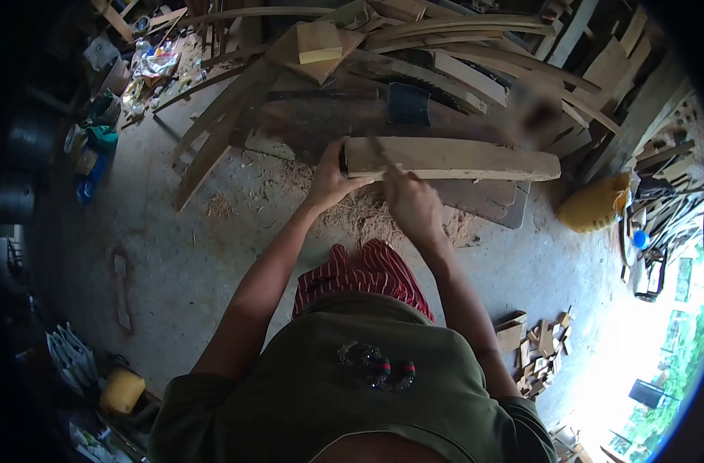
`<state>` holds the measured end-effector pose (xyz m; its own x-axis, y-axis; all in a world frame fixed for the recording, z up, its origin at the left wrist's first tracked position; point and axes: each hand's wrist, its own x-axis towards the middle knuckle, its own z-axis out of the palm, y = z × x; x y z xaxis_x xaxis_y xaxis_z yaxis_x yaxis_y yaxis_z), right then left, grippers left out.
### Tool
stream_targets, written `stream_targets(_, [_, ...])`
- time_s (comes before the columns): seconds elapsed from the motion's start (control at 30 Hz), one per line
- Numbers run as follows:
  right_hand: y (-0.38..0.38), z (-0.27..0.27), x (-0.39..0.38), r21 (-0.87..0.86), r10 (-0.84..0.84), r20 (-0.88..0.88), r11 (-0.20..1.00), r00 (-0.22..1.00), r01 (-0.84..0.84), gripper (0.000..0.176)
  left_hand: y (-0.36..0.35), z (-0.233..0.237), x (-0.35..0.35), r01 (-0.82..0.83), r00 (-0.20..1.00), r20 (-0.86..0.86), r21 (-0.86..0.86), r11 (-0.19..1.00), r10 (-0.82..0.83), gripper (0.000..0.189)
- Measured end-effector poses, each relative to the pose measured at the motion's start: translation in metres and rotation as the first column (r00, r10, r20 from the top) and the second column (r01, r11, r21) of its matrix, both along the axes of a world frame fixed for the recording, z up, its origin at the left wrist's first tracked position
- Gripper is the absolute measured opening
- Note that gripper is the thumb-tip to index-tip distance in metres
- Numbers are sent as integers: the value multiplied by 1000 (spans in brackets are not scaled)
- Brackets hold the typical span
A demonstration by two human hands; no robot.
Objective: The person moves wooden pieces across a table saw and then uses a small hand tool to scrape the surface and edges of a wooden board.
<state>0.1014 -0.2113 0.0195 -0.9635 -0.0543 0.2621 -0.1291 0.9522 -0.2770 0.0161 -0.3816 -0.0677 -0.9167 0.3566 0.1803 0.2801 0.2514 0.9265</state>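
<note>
Clasping wooden beam, 1 o'clock: left hand, grip partly spread around its 9 o'clock end; right hand, grip closed around slim, blurred tool. Risk: beam shifting could skid tool toward left hand.

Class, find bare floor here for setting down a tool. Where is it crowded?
Bare concrete floor opens between the blue plastic and left forearm; another patch lies between the right forearm, yellow container and wood offcuts. Crowded: beyond the wooden beam, where curved boards pile up.
</note>
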Motion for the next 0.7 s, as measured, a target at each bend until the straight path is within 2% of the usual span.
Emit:
stream_targets(0.07, [6, 5, -8, -184, 101, 180, 981, 978, -67, 42, -1, -6, -1, 8, 1000, 18, 37, 999, -8, 86])
stream_targets(0.13, [44, 21, -13, -20, 0, 71, 1000, 997, 1, 37, 0, -4, 1, 0, 998, -69, 29, 1000, 2, 85])
stream_targets(0.17, [69, 21, -22, -92, -53, 50, 994, 997, 57, 33, 0, -4, 1, -6, 997, -71, 31, 1000, 9, 85])
stream_targets(0.2, [86, 38, -24, -55, -152, 150, 985, 977, 161, 32, 0, -6, 1, -7, 997, -80, 32, 999, 10, 85])
stream_targets(0.23, [96, 44, -30, 114, -239, 150, 968, 959, 224, 32, 0, -7, 0, -4, 996, -89, 33, 999, 7, 85])
stream_targets(0.27, [98, 43, -35, 112, -243, 153, 967, 958, 228, 32, 0, -10, 1, 1, 996, -86, 31, 1000, 2, 85])
stream_targets(0.33, [82, 66, -48, 228, -236, 334, 960, 913, 165, 31, 0, -15, -2, -16, 993, -114, 6, 1000, 17, 87])
stream_targets(0.4, [71, 55, -82, 38, 7, 533, 999, 846, -33, 33, 1, -21, -2, 3, 995, -100, 54, 999, 2, 89])
stream_targets(0.47, [32, 72, -94, -61, 232, 579, 968, 781, -243, 35, 4, -17, -2, 25, 996, -93, 102, 994, -15, 91])
stream_targets(0.5, [29, 75, -94, -63, 227, 574, 970, 786, -234, 35, 6, -15, 0, 14, 998, -64, 210, 978, -1, 91])
stream_targets(0.53, [26, 76, -93, -215, 371, 536, 929, 758, -302, 36, 7, -13, 2, -3, 1000, -29, 315, 949, 12, 91])
stream_targets(0.57, [24, 78, -92, -355, 506, 479, 859, 717, -369, 36, 6, -12, 2, -1, 1000, -28, 317, 948, 11, 91])
stream_targets(0.63, [49, 72, -72, -344, 279, 369, 927, 886, -149, 39, 3, -15, 0, -15, 996, -79, 215, 977, 33, 93])
stream_targets(0.67, [78, 55, -61, -310, 183, 235, 945, 955, -105, 40, 2, -17, 0, -32, 996, -71, 223, 974, 49, 93])
stream_targets(0.7, [105, 41, -48, -284, 86, 90, 957, 992, -57, 40, 1, -20, -1, -27, 995, -97, 103, 994, 38, 93])
